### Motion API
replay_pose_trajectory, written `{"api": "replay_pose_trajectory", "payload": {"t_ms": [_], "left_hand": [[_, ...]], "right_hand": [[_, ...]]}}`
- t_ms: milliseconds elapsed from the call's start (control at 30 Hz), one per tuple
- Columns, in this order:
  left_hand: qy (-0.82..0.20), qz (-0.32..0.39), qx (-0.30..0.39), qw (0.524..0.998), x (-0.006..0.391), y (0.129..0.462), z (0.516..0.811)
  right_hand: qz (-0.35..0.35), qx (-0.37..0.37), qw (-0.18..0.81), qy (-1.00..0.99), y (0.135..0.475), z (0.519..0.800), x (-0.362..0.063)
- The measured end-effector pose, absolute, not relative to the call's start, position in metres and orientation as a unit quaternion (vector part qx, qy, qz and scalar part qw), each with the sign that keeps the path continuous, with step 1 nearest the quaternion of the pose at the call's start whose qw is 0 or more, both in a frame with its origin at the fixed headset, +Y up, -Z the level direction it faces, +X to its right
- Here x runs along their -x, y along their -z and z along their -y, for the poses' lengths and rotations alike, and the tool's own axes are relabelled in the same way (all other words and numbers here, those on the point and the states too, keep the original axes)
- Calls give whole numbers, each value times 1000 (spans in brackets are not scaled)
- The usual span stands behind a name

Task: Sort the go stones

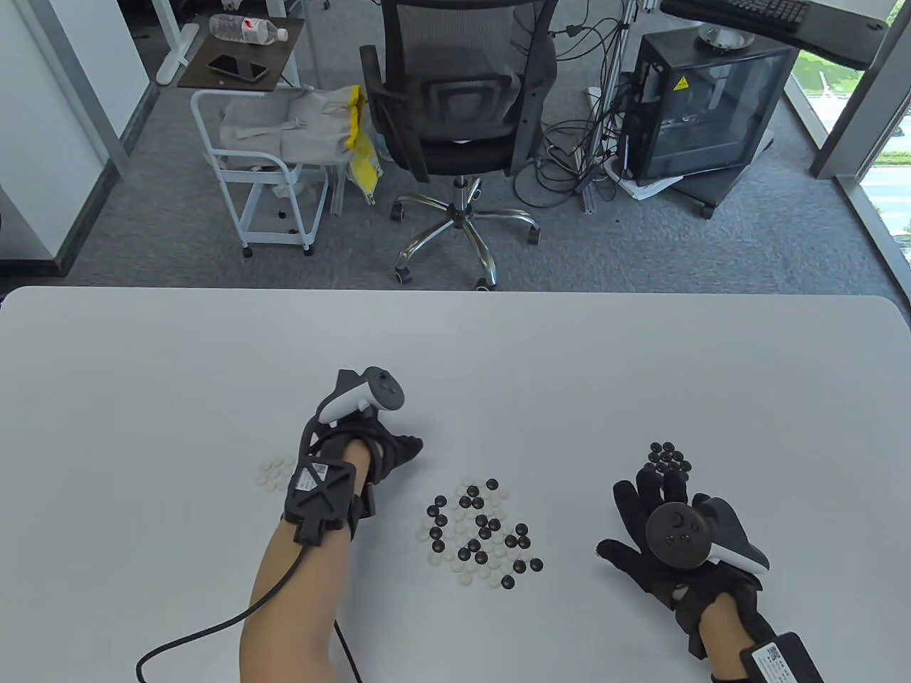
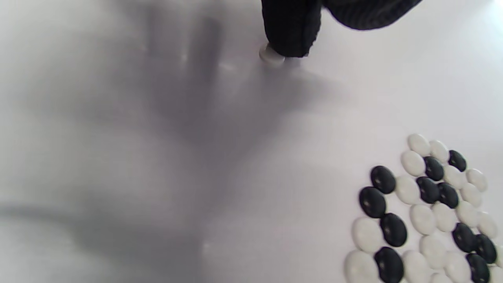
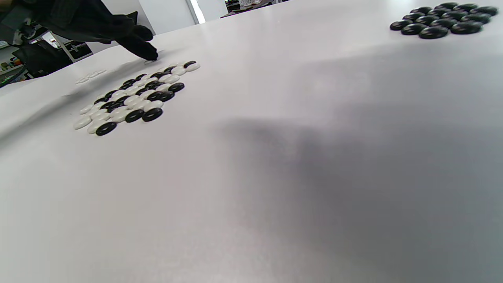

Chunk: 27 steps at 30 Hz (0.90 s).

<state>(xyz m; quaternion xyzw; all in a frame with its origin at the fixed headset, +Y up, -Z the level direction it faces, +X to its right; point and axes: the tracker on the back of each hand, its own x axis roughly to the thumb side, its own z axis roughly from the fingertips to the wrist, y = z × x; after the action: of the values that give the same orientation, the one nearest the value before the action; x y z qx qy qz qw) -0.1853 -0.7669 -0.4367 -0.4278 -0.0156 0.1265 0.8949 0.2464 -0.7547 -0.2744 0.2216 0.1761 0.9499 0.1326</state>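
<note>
A mixed pile of black and white Go stones (image 1: 480, 533) lies at the table's middle front, also seen in the left wrist view (image 2: 424, 212) and the right wrist view (image 3: 133, 98). A small group of white stones (image 1: 276, 473) sits to its left, and a group of black stones (image 1: 669, 457) to its right. My left hand (image 1: 409, 448) reaches toward the pile's upper left. One gloved fingertip (image 2: 290, 35) presses a single white stone (image 2: 271, 55) onto the table. My right hand (image 1: 651, 491) lies flat with its fingers spread just below the black group, holding nothing.
The white table (image 1: 498, 356) stretches wide behind the stones. A cable (image 1: 235, 626) runs from my left wrist off the front edge. Beyond the far edge stand an office chair (image 1: 455, 107), a white cart (image 1: 263, 163) and a computer case (image 1: 704, 107).
</note>
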Motion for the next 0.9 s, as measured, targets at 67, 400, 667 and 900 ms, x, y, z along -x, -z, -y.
{"api": "replay_pose_trajectory", "payload": {"t_ms": [67,400,667,900], "left_hand": [[-127,0,427,895,205,432,766],[-149,-52,420,894,263,416,766],[-149,-83,420,891,284,412,764],[-140,-87,421,892,284,411,757]], "right_hand": [[-178,-220,134,-950,275,756,-246],[-185,-215,135,-949,275,757,-245],[-190,-214,133,-949,276,757,-245],[-190,-214,134,-949,276,757,-246]]}}
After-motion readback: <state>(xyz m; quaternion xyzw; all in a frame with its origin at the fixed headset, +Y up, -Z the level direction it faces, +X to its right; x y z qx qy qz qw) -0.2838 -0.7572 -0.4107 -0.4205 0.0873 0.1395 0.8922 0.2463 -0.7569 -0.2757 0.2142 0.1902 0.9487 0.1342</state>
